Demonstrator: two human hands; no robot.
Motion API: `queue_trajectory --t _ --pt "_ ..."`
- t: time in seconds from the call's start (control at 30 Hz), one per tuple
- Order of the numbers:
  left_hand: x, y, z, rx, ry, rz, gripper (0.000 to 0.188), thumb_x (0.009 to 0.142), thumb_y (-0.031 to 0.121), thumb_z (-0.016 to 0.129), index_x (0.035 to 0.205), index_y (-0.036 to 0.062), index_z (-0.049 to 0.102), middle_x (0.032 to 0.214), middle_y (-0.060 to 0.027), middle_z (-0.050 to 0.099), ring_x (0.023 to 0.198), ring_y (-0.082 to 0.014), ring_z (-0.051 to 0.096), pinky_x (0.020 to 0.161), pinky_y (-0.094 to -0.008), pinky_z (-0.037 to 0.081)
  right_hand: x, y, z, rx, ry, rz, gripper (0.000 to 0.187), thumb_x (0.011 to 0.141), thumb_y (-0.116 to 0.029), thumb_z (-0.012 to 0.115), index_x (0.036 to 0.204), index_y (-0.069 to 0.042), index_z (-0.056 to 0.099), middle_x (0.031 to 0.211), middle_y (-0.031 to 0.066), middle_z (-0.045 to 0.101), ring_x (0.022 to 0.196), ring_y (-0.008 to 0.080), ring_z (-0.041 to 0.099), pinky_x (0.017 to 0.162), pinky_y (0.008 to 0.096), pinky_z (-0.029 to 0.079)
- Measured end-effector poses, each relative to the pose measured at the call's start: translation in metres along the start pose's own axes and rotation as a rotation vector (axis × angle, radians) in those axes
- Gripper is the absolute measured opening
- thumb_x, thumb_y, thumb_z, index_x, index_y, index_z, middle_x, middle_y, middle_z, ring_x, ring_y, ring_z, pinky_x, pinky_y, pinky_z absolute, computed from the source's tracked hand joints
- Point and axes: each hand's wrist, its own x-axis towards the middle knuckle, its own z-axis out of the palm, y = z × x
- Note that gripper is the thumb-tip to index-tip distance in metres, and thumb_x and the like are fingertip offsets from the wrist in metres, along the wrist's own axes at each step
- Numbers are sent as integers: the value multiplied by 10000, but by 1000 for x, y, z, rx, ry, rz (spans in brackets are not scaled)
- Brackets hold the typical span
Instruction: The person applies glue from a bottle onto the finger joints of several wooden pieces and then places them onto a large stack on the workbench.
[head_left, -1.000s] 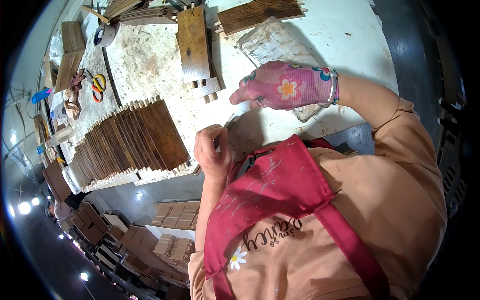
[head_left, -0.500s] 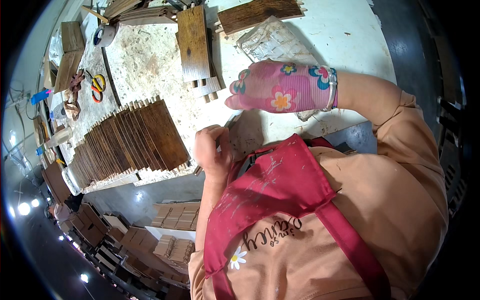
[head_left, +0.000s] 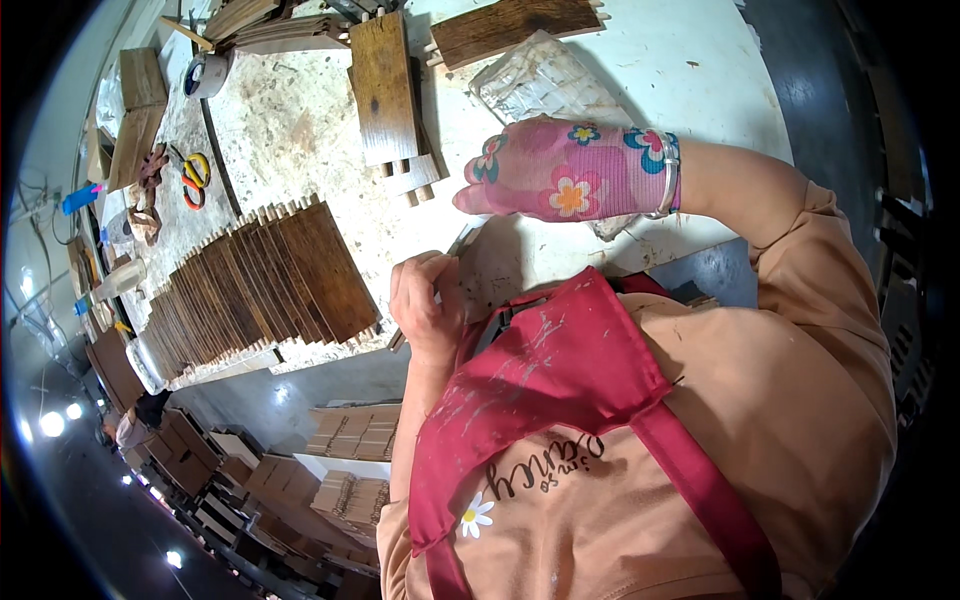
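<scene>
My bare left hand (head_left: pixel 427 308) is closed at the table's front edge, its fingers curled in. A thin dark edge (head_left: pixel 466 241), perhaps of a board, shows just beyond its fingers; most of that piece is hidden. My right hand (head_left: pixel 565 172) wears a pink flowered glove and is closed above the table, its back toward me, hiding whatever its fingers hold. Past it lies a clear plastic-wrapped package (head_left: pixel 545 80). Left of my left hand stands a long row of dark brown wooden boards with dowel pegs (head_left: pixel 255 285).
Two or more pegged boards (head_left: pixel 385 95) lie crossed beyond my hands, with another board (head_left: pixel 515 30) at the far edge. Yellow-and-orange scissors (head_left: pixel 195 180) and a tape roll (head_left: pixel 205 76) lie at the left. Stacked cardboard (head_left: pixel 350 430) is below the white table (head_left: pixel 310 120).
My left fingers have shifted slightly, curling more over the top. My right hand has moved a little to the right and turned slightly.
</scene>
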Motion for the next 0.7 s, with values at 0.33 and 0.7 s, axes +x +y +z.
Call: queue_trajectory --t 0.33,0.7 --pt "-1 1 -1 -1 -25 -34 186 751 -96 649 862 27 563 820 -111 642 753 -278 598 685 -346 464 -3 -1 -6 79 54 6 180 850 -131 540 1005 -40 533 844 112 578 772 294 629 638 390 522" --pt "-2 0 0 44 -61 1 280 718 -69 703 957 41 607 849 -95 641 757 -265 591 675 -339 467 4 -9 -10 -62 -45 35 169 797 -112 566 940 -32 526 773 118 568 721 280 636 601 376 526"
